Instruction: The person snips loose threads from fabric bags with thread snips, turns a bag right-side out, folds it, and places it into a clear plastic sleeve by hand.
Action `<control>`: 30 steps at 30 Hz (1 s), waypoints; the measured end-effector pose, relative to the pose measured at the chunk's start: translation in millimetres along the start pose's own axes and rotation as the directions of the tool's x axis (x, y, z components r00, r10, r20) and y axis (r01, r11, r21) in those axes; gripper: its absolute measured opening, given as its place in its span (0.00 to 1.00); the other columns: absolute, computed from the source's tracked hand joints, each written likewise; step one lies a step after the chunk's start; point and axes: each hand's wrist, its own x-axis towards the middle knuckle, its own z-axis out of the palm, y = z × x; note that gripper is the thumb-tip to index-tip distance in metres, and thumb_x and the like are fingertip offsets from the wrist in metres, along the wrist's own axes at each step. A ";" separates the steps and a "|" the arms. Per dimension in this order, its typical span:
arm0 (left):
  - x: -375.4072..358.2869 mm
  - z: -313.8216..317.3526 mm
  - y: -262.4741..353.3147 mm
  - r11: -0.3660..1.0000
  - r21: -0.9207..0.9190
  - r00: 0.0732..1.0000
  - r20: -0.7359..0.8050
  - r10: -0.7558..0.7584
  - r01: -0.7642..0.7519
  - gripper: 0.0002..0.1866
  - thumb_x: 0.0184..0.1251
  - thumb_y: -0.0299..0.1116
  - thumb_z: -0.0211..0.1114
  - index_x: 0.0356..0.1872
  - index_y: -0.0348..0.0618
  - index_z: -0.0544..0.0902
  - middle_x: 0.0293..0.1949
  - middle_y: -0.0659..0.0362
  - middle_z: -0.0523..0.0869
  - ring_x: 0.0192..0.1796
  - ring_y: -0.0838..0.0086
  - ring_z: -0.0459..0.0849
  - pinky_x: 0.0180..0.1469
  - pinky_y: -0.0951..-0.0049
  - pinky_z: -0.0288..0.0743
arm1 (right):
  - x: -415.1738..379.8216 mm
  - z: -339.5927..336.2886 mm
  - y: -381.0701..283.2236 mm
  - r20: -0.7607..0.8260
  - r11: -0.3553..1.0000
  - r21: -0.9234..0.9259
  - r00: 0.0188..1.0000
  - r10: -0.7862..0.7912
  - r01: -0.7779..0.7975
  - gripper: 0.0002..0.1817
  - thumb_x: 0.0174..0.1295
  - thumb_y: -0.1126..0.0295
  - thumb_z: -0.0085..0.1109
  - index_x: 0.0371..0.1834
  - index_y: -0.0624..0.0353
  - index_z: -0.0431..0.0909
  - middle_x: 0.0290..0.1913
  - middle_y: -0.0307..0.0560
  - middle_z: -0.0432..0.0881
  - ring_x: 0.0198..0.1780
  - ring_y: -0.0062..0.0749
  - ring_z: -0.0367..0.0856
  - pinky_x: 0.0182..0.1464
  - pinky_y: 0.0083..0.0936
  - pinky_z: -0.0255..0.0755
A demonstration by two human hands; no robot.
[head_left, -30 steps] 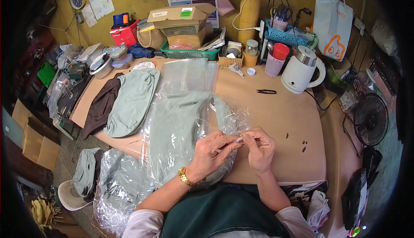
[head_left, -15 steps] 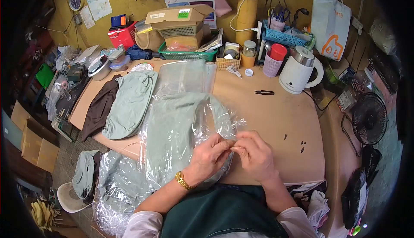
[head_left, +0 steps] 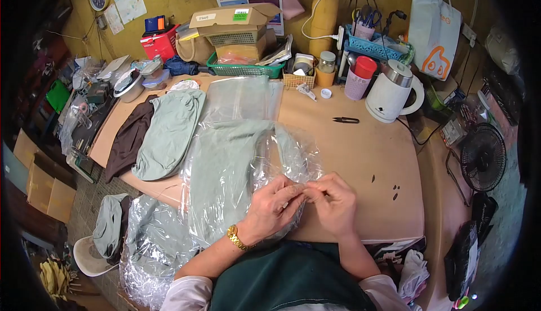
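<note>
Both hands meet at the right edge of a clear plastic bag (head_left: pixel 265 159) with a pale green garment (head_left: pixel 225 164) inside. My left hand (head_left: pixel 276 204), with a gold watch (head_left: pixel 238 236) on its wrist, has its fingers pinched. My right hand (head_left: pixel 332 201) is pinched against it, fingertips touching. Whatever lies between the fingertips is too small to make out. Flat clear bags (head_left: pixel 242 99) lie behind the filled one. A folded pale green garment (head_left: pixel 169 133) and a dark brown one (head_left: pixel 132 136) lie to the left.
Black thread snips (head_left: pixel 345 120) lie at the right, before a white kettle (head_left: pixel 391 94). Behind stand a green basket (head_left: pixel 245 71), a purple cup (head_left: pixel 356 85) and a small jar (head_left: pixel 326 62). More plastic-wrapped garments (head_left: pixel 155 243) hang at the front left edge.
My right hand has shifted slightly, its fingers closer together at the left fingertips. The camera view has moved very slightly.
</note>
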 end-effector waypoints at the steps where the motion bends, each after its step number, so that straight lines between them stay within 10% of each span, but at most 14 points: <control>1: 0.8 0.1 2.1 1.000 -0.003 1.000 -0.005 -0.003 0.003 0.12 0.53 0.19 0.71 0.40 0.41 0.87 0.27 0.58 0.81 0.26 0.73 0.80 0.27 0.75 0.73 | -1.6 -0.5 6.4 0.009 0.959 0.231 0.986 0.166 -0.163 0.06 0.60 0.80 0.66 0.40 0.67 0.82 0.34 0.44 0.81 0.33 0.22 0.81 0.31 0.19 0.75; 5: 3.6 -1.3 2.9 0.999 -0.033 0.999 0.012 -0.030 0.030 0.12 0.55 0.19 0.69 0.41 0.40 0.87 0.28 0.58 0.81 0.27 0.72 0.80 0.28 0.75 0.74 | -4.6 2.0 5.5 0.011 0.907 0.339 0.965 0.263 -0.251 0.09 0.59 0.85 0.63 0.42 0.69 0.82 0.37 0.45 0.80 0.37 0.25 0.81 0.37 0.19 0.79; 17: -3.6 3.5 -8.2 0.986 -0.144 0.996 -0.006 -0.089 0.087 0.19 0.52 0.18 0.68 0.48 0.35 0.79 0.38 0.53 0.81 0.35 0.71 0.86 0.34 0.76 0.79 | 3.0 -4.4 -5.5 0.050 0.991 -0.131 0.998 -0.029 0.035 0.06 0.57 0.84 0.61 0.36 0.65 0.82 0.37 0.47 0.81 0.34 0.35 0.82 0.36 0.23 0.75; 20: -3.7 3.8 -11.9 0.992 -0.119 1.000 0.011 -0.029 0.030 0.21 0.52 0.18 0.68 0.50 0.36 0.77 0.38 0.55 0.81 0.35 0.71 0.85 0.33 0.76 0.79 | 3.6 -15.6 6.7 0.285 0.984 -0.020 0.942 0.177 -0.178 0.02 0.64 0.80 0.57 0.34 0.65 0.77 0.33 0.39 0.75 0.32 0.20 0.73 0.34 0.19 0.68; 22: 4.9 -0.2 -4.8 0.988 -0.044 0.989 0.021 0.146 -0.145 0.20 0.52 0.20 0.72 0.49 0.40 0.80 0.39 0.56 0.80 0.36 0.73 0.84 0.34 0.75 0.80 | 4.9 -24.6 23.8 0.578 0.743 0.336 0.749 0.322 -0.579 0.05 0.70 0.70 0.55 0.41 0.59 0.75 0.34 0.33 0.76 0.31 0.17 0.71 0.33 0.15 0.63; 25: 7.0 -8.3 6.1 0.985 -0.029 0.976 0.137 0.170 -0.167 0.18 0.50 0.24 0.77 0.45 0.44 0.85 0.41 0.58 0.80 0.37 0.74 0.82 0.36 0.76 0.79 | 1.7 -26.7 38.5 0.663 0.430 0.565 0.697 0.271 -0.704 0.06 0.72 0.67 0.54 0.43 0.57 0.74 0.35 0.29 0.74 0.33 0.11 0.66 0.34 0.12 0.59; 30: 2.4 0.3 -11.9 0.966 -0.049 0.967 -0.012 0.253 -0.253 0.14 0.51 0.26 0.76 0.40 0.45 0.87 0.37 0.59 0.81 0.34 0.73 0.82 0.32 0.76 0.76 | 7.0 -22.3 27.3 0.693 0.355 0.574 0.669 0.269 -0.738 0.08 0.71 0.66 0.56 0.44 0.60 0.76 0.33 0.30 0.74 0.31 0.11 0.67 0.33 0.12 0.60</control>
